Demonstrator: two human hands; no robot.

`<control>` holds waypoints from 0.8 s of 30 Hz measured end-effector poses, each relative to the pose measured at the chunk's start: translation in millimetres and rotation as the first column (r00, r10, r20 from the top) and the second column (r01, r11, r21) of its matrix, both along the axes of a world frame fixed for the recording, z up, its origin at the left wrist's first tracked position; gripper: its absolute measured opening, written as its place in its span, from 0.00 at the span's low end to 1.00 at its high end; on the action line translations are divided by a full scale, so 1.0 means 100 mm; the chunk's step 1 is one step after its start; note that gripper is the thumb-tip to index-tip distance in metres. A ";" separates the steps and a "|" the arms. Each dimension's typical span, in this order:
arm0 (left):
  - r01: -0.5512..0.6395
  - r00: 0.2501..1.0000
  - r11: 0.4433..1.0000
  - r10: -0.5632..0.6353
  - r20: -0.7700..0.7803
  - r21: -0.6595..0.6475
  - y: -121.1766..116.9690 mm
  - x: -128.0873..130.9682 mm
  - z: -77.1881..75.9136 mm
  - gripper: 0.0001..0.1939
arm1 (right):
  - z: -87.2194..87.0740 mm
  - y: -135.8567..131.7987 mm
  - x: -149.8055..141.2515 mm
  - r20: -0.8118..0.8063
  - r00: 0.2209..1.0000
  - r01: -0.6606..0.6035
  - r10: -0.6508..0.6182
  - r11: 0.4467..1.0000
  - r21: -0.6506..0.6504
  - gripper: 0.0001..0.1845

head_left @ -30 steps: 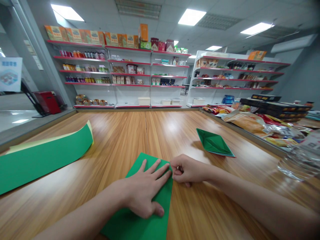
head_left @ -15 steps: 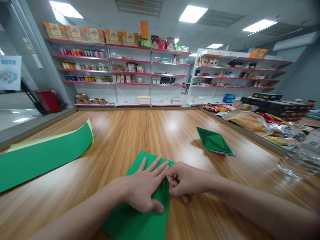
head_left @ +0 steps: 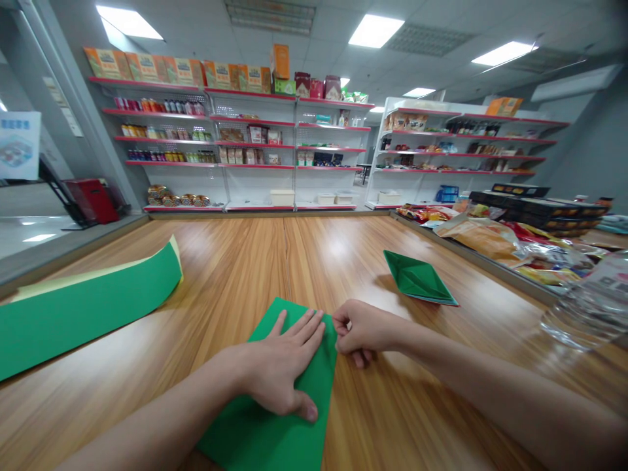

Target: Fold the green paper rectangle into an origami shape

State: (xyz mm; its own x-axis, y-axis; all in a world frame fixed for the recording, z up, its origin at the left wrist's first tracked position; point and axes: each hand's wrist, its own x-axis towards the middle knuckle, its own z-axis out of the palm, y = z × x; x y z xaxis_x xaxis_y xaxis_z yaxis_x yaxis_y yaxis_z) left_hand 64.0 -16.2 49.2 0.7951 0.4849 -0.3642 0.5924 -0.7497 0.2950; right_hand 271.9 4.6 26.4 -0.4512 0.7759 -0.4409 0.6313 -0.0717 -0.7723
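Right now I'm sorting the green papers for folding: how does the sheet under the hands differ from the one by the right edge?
The green sheet under the hands lies flat, a plain long shape; the paper boat is folded up, with raised sides. The left hand presses the sheet and the right hand pinches its edge; nothing touches the boat. The sheet looks larger. Both are green and lie on the wooden table.

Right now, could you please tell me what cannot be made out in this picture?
- Green sheet: near end cut off by the bottom edge; middle hidden under the left hand.
- Right hand: curled fingers hide its grip at the sheet's edge.
- Shelf goods: labels too small.
- Clear bottle: cut off by the right edge.
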 end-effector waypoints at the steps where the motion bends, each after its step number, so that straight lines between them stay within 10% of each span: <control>1: 0.010 1.000 1.000 -0.010 0.006 0.001 0.01 -0.01 0.00 0.57 | 0.00 0.02 0.02 0.004 1.000 0.011 -0.011 1.000 0.014 0.06; 13: 0.090 0.994 0.994 -0.085 0.071 -0.061 0.14 -0.13 -0.01 0.57 | -0.15 0.40 0.37 0.003 0.987 0.156 -0.160 0.964 0.215 0.05; 24: -0.033 0.998 0.999 0.034 0.044 -0.015 0.07 -0.04 -0.06 0.56 | -0.23 0.19 0.19 -0.115 0.985 0.168 -0.126 0.839 0.517 0.11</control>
State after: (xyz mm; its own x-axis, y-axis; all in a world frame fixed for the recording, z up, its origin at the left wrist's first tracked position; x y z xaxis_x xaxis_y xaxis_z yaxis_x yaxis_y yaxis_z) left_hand 59.9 -9.0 42.9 0.7943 0.5065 -0.3356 0.6029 -0.7254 0.3321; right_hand 291.2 23.4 3.0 -0.3280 0.9413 0.0796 0.5858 0.2688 -0.7646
